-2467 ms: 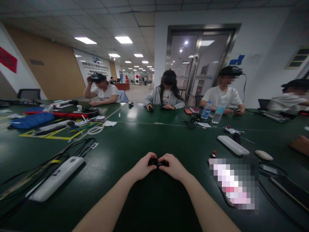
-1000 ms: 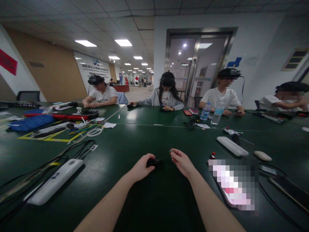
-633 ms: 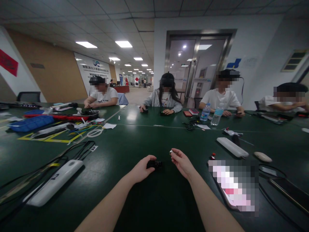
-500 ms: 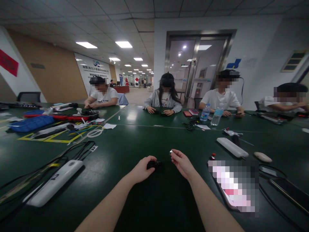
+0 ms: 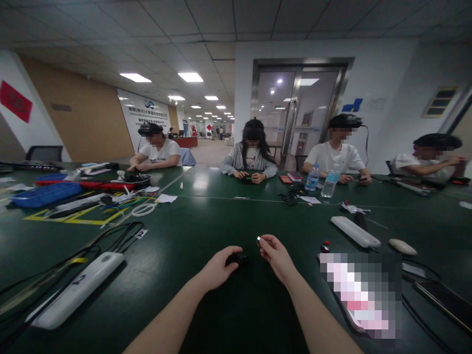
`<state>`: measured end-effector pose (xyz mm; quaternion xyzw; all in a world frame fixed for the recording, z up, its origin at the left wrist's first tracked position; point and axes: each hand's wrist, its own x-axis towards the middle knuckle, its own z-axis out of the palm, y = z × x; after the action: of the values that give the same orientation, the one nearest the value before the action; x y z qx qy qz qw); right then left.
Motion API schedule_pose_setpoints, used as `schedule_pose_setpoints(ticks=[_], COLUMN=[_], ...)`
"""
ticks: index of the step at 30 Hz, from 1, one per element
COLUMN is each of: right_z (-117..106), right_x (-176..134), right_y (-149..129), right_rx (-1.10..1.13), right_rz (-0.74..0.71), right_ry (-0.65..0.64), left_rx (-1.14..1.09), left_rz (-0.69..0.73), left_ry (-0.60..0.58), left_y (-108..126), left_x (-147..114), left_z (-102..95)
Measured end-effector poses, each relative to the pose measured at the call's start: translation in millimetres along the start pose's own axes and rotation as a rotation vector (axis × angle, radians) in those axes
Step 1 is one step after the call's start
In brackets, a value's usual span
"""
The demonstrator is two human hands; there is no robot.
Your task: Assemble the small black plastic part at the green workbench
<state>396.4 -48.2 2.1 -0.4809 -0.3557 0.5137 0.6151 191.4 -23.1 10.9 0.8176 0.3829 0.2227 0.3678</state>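
Low over the dark green table, my left hand [image 5: 217, 268] is curled with thumb and fingers around a small black object [image 5: 239, 258]. Its exact kind is too dark to make out, and part of it is hidden by the fingers. To the right, my right hand [image 5: 276, 256] pinches a tiny shiny silver piece [image 5: 258, 239] between thumb and fingertips. That piece is held up a little above and to the right of the black object, apart from it.
A white power strip [image 5: 79, 290] with black cables lies left. On the right are a phone with a blurred screen [image 5: 357, 295], another white strip [image 5: 356, 232], a white mouse [image 5: 402, 247] and a dark phone [image 5: 444, 300]. Water bottles [image 5: 331, 183] and a blue tray [image 5: 46, 194] stand farther off; several people sit opposite.
The view has tilted slightly, so the room sits lower. My right hand has come slightly nearer my left, both keeping their hold. The person opposite has brought their hands closer together.
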Motion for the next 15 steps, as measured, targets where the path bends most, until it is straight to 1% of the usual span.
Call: schedule_pose_setpoints(ticks=[4,7,10,12,15], right_z=[7,14,20,23,25], right_x=[-3,-7,-13,-16,-20], right_y=[2,2,-1,-4,-8], right_rx=[-0.115,-0.183,-0.285,-0.338,-0.366], right_rz=[-0.026,-0.037,-0.067,-0.076,-0.058], right_ry=[-0.031,-0.099,-0.2,-0.257,-0.297], left_rx=[0.028,-0.002,-0.063,-0.077,-0.061], left_rz=[0.007,0.022,0.049,0.038,0.014], left_ry=[0.029,0.045,0.049,0.048,0.044], left_y=[-3,-2,3,8,16], left_x=[2,3,2,1,0], left_z=[1.9,3.6,4.6,4.8,5.5])
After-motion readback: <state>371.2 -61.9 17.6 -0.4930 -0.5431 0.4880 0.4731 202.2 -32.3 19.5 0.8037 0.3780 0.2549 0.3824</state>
